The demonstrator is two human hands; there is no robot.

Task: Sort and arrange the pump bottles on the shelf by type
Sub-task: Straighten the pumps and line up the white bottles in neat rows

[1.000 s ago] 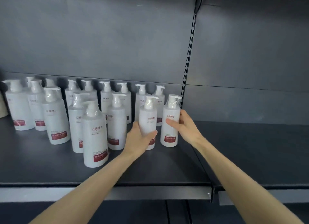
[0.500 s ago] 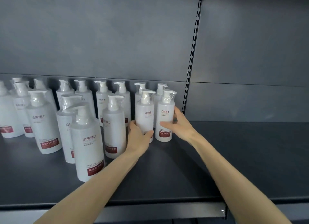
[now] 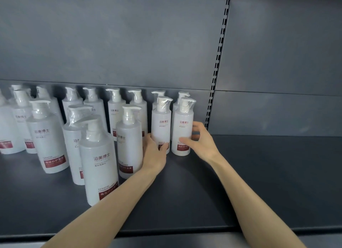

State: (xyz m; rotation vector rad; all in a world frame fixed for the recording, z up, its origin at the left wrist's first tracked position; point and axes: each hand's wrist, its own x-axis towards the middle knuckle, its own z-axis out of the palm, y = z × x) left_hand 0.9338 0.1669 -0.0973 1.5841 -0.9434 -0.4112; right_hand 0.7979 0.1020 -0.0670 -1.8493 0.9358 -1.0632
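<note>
Several white pump bottles with red labels stand on the dark grey shelf (image 3: 259, 183). My left hand (image 3: 154, 153) grips the lower part of one bottle (image 3: 160, 125), thumb across its red label. My right hand (image 3: 200, 142) holds the neighbouring bottle (image 3: 183, 129), thumb in front and fingers curled round its right side. Both bottles stand upright, side by side, just in front of the back row (image 3: 114, 108). Three larger bottles stand nearer me, the closest being the front bottle (image 3: 98, 160).
A slotted upright (image 3: 215, 77) divides the back panel just right of the held bottles. The shelf section to its right carries nothing. More bottles (image 3: 18, 129) crowd the left side. The shelf's front edge (image 3: 185, 233) runs below my forearms.
Both hands have slid their two bottles back toward the rear row. The view has shifted right and closer, so the left bottles sit further toward the frame's edge.
</note>
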